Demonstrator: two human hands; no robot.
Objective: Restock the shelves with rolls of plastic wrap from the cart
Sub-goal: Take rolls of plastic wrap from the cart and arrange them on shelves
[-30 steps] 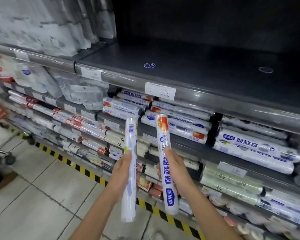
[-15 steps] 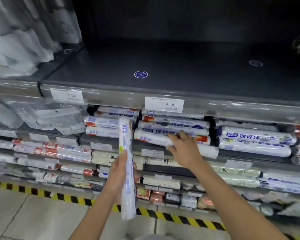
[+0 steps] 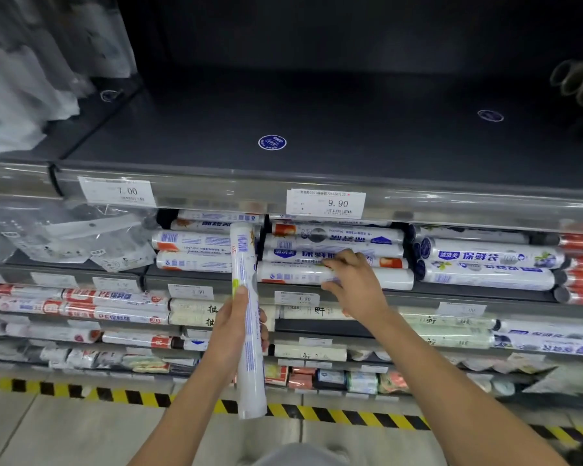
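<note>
Roll [image 3: 249, 368] upright inside left hand [image 3: 229, 331] fingers; right hand [image 3: 357, 284] gripping shelved roll [image 3: 293, 274].

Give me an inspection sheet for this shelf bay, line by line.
Surface: dark upper shelf bears a round blue sticker; the tier below is stacked with rolls.
Job's things: upright roll in the left grip; front roll lying on the stack.
Clutter: clear bagged goods at left.
Grips: left grip holds the upright roll; right grip pinches the front roll.
Cables: nothing seen.
Surroundings: 7.00 price tag, 9.90 price tag, yellow-black floor tape.
</note>
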